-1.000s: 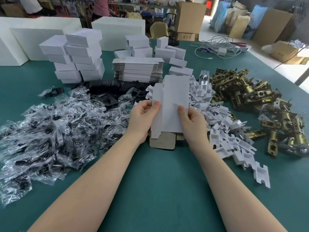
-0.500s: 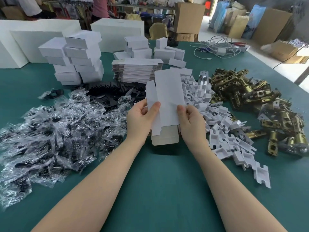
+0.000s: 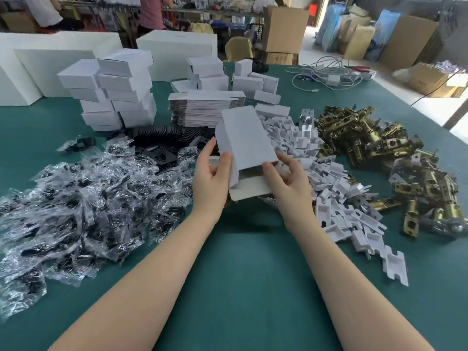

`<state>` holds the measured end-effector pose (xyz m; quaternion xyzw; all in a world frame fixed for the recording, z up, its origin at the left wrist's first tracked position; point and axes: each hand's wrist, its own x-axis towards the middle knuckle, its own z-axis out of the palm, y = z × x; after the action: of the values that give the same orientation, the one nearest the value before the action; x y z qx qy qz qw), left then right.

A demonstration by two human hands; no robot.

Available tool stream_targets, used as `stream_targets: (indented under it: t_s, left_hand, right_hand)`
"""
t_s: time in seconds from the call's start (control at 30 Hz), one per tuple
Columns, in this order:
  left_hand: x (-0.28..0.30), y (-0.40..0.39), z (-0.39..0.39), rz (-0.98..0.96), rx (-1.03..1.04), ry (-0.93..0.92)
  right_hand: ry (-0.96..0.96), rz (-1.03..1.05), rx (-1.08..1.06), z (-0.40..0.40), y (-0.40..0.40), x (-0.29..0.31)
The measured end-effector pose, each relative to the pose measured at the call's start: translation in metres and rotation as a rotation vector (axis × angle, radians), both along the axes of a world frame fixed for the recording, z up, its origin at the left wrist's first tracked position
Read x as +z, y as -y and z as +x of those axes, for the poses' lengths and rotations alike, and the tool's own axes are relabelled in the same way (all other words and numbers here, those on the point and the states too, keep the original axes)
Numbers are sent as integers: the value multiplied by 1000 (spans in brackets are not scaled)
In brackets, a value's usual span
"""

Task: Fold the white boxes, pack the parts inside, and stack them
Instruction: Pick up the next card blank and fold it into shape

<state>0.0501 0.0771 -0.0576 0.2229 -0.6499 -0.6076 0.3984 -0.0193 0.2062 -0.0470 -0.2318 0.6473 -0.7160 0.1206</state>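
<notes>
While raised above the green counter (image 3: 240, 274), a half-formed white box (image 3: 247, 140) is held btwn both hands: left hand (image 3: 211, 178) grips its left edge, right hand (image 3: 286, 178) pinches its lower right corner.

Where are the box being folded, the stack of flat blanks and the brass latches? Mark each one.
box (image 3: 249, 138), head view, on its broad white top panel.
flat blanks (image 3: 206, 106), head view, on the stack's layered front edge.
brass latches (image 3: 364, 138), head view, on the middle of the far heap.
</notes>
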Motion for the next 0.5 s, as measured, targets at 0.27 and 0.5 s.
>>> stream_targets:
  t_s: [0.27,0.5]
  left_hand:
    - [2,-2,-1,-329,-118,180]
    - [3,-12,3,-312,-175,311]
  right_hand:
    - [-62,51,-66,-5,-3,-1]
    - [-210,102,-184,-9,-5,-3]
